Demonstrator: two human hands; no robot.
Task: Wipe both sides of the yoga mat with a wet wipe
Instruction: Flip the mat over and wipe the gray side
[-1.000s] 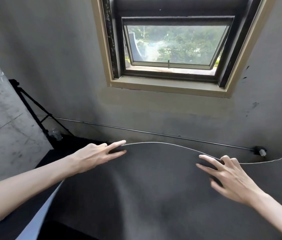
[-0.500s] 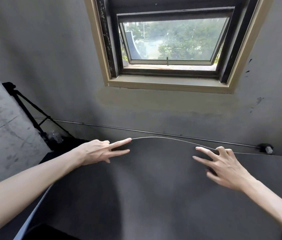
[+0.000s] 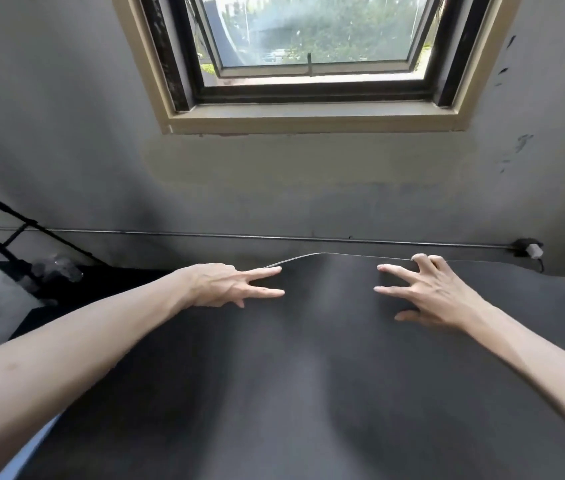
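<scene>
Mat [image 3: 309,393] spread below window, far edge bowed at 12 o'clock | left hand [image 3: 229,285], right hand [image 3: 426,292]: fingers splayed flat, gripping nothing | I judge they're flattening it; no wipe seen.

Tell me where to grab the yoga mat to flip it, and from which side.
Take the yoga mat by its far edge, likely best where it bows up between the left hand and right hand. Reach over from the near side and slip fingers under that raised lip; elsewhere it seems to lie flat.
</scene>
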